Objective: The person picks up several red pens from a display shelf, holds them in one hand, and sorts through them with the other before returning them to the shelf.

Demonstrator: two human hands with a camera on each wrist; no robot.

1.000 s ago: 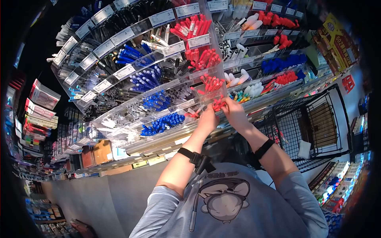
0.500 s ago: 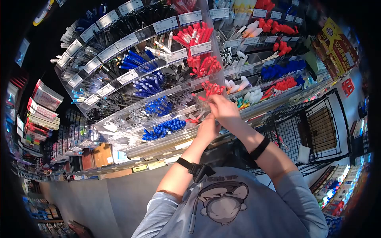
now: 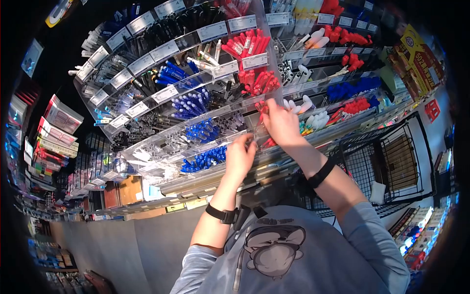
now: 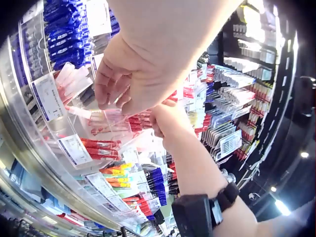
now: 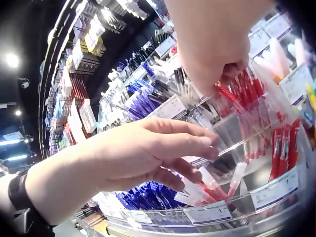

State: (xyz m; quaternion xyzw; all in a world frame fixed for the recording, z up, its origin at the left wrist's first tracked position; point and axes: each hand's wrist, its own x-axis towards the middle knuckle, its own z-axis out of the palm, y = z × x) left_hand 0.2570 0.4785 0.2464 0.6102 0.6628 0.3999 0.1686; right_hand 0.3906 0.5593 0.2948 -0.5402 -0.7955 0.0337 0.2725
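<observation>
My right hand (image 3: 281,122) is at a clear rack bin on the display, its fingers curled about a bunch of red pens (image 5: 244,91) that stand in that bin. Part of the bunch is hidden behind the hand. Lower and to the left, my left hand (image 3: 240,154) hovers in front of the rack with fingers loosely bent and nothing in them. Below it in the right wrist view are a few pens with clear caps and red parts (image 5: 212,186). A front bin of red pens (image 5: 284,153) lies to the right of those.
Blue pens (image 3: 203,159) fill bins left of the hands. More red pens (image 3: 259,82) and white-capped markers (image 3: 317,120) sit in neighbouring bins. Price labels (image 3: 164,51) line the tiers. A black shopping cart (image 3: 387,157) stands at the right, holding a small white item (image 3: 377,192).
Both hands were together at the front red-pen bin. The right hand has moved up and forward to the red pens in the tier behind; the left has drawn away to the left.
</observation>
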